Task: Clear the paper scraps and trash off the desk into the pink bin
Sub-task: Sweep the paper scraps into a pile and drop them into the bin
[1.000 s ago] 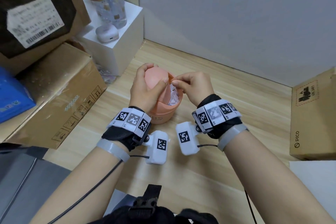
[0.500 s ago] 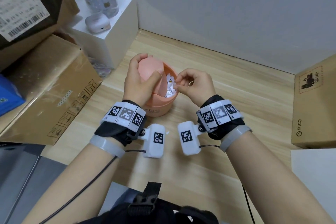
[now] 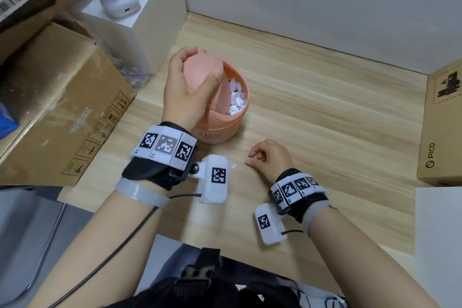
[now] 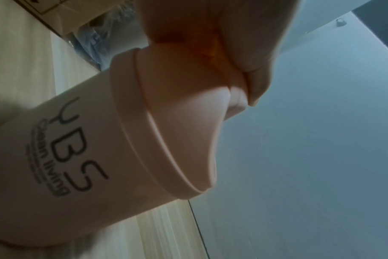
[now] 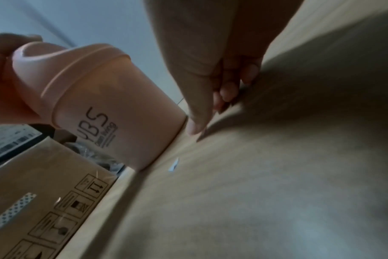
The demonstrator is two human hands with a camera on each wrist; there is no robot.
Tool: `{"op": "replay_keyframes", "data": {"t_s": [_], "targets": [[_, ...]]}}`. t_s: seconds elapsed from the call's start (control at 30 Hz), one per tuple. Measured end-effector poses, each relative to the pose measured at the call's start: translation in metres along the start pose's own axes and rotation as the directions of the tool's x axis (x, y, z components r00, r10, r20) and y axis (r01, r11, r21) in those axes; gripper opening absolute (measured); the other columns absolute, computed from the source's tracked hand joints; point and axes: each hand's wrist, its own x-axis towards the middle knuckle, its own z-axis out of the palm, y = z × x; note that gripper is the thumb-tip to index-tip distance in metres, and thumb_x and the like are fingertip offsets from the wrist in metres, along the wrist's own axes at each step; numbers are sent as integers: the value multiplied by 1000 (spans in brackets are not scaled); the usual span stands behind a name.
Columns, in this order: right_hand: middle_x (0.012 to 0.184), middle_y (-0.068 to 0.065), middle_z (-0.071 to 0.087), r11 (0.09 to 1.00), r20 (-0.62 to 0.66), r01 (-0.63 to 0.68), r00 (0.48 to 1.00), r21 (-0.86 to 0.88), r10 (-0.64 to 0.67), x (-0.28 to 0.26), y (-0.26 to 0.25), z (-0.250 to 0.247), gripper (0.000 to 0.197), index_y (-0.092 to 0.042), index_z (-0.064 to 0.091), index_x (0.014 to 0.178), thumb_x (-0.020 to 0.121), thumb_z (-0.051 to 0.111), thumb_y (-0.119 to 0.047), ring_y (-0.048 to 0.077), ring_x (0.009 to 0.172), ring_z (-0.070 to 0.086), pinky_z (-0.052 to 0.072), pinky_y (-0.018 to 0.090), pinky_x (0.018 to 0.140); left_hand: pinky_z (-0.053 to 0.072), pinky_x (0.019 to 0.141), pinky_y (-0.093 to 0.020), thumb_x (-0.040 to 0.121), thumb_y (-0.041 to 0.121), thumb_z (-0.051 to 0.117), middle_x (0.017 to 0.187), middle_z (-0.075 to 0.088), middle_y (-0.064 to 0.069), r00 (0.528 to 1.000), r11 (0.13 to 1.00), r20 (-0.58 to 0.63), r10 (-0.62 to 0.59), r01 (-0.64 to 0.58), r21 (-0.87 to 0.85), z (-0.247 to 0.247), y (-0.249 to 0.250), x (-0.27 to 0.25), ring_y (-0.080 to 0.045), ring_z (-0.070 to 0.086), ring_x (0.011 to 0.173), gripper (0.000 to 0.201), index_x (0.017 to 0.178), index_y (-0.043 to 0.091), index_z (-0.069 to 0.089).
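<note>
The pink bin (image 3: 220, 130) stands on the wooden desk (image 3: 325, 112), marked "YBS" in the wrist views (image 4: 78, 140) (image 5: 113, 108). My left hand (image 3: 190, 85) grips its swing lid (image 3: 202, 70) and holds it tilted, so the opening faces right. White paper scraps (image 3: 236, 97) fill the inside. My right hand (image 3: 263, 157) rests low on the desk in front of the bin, fingers curled, with nothing seen in it. In the right wrist view its fingertips (image 5: 195, 129) touch the wood. One tiny white scrap (image 3: 233, 166) (image 5: 174, 164) lies just left of that hand.
A large cardboard box (image 3: 57, 97) borders the desk on the left. A white block (image 3: 155, 25) carrying an earbud case (image 3: 120, 2) stands behind the bin. A Pico carton (image 3: 442, 127) stands at the right edge, a white sheet (image 3: 440, 220) below it.
My right hand has left the bin's opening and come down towards me onto the desk in front of the bin. My left hand still holds the lid tilted.
</note>
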Motion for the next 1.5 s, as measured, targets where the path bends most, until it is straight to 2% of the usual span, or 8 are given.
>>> {"op": "replay_keyframes", "data": {"t_s": [0.37,0.57,0.7,0.9,1.0,1.13,1.3,1.5], "targets": [[71,-11,42,994,97,86,992,-64,-80,-1,-19,12,8,-18,67,69,68,74,-23,14,77,48,41,34,83,42,101,-23,75,29,66,129,55,-1,1000,999,-3,-6,6,-32,1,1,-1,-12,51,118,52,121,20,44],[78,-12,38,982,73,120,991,-144,-111,0,-21,21,19,-20,63,85,70,73,-27,10,80,41,24,27,84,42,102,-26,74,31,67,129,54,0,1000,1000,-3,-10,10,-27,0,-1,1,-13,51,119,53,121,23,44],[89,-6,40,961,117,177,981,-213,-155,-1,-21,22,13,-19,65,85,76,68,-27,14,83,42,26,31,86,41,96,-16,74,28,67,129,55,-1,1000,1000,-4,-1,1,-31,0,-1,0,-10,51,115,53,121,20,44],[95,2,47,943,201,185,971,-277,-131,-2,-22,16,7,-15,63,81,81,61,-21,23,95,49,32,33,87,41,101,-24,73,30,67,130,54,0,1000,1000,1,-3,3,-25,0,0,1,-12,50,119,54,121,22,44],[82,-3,44,996,25,88,996,1,-88,2,-26,-7,17,-23,56,67,79,62,-13,23,82,51,40,30,79,39,98,-15,72,29,66,130,55,0,1000,999,13,10,-9,-33,1,1,0,-10,51,117,56,123,19,45],[68,-7,52,937,-348,218,930,273,-116,8,-55,-58,17,-18,58,68,73,68,-5,3,62,47,36,6,61,36,90,-3,73,27,66,127,55,2,999,999,35,28,-27,-24,3,0,0,-9,50,114,57,124,17,44],[66,-9,61,919,-292,293,932,264,-214,19,-95,-90,11,-16,68,69,68,74,-7,-4,53,48,38,8,59,33,88,0,76,20,71,117,51,10,998,999,58,39,-40,9,8,5,2,-8,47,110,53,122,17,45],[79,-7,57,941,-198,322,920,-108,-338,28,-102,-104,10,-14,72,81,76,66,-8,7,65,47,35,22,71,37,97,-23,67,34,66,120,51,9,996,1000,89,5,-5,-7,9,6,5,-11,49,112,54,116,29,44]]}}
